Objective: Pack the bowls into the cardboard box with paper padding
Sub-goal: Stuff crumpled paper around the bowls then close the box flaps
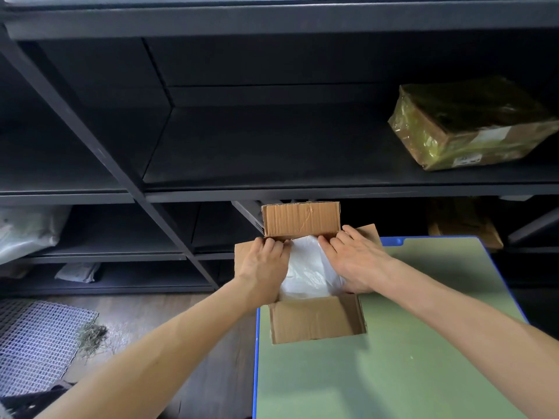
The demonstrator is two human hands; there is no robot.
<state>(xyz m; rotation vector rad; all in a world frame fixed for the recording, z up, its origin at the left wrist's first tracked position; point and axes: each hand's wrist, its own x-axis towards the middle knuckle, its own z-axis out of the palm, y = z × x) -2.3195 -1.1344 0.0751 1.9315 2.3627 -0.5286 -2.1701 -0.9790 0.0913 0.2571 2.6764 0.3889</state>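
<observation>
A small cardboard box (314,320) stands open at the far left corner of the green table (393,373). Its far flap (301,219) stands upright and the near flap hangs toward me. White paper padding (308,267) fills the box and hides anything under it; no bowl is visible. My left hand (264,264) rests on the box's left flap, fingers curled over the paper's far edge. My right hand (354,258) lies flat on the right flap, fingertips at the base of the far flap.
Dark metal shelving (272,146) rises right behind the table. A plastic-wrapped parcel (465,122) sits on the shelf at the right. Bagged goods (27,231) lie on lower shelves at the left. A mesh mat (39,343) lies on the floor.
</observation>
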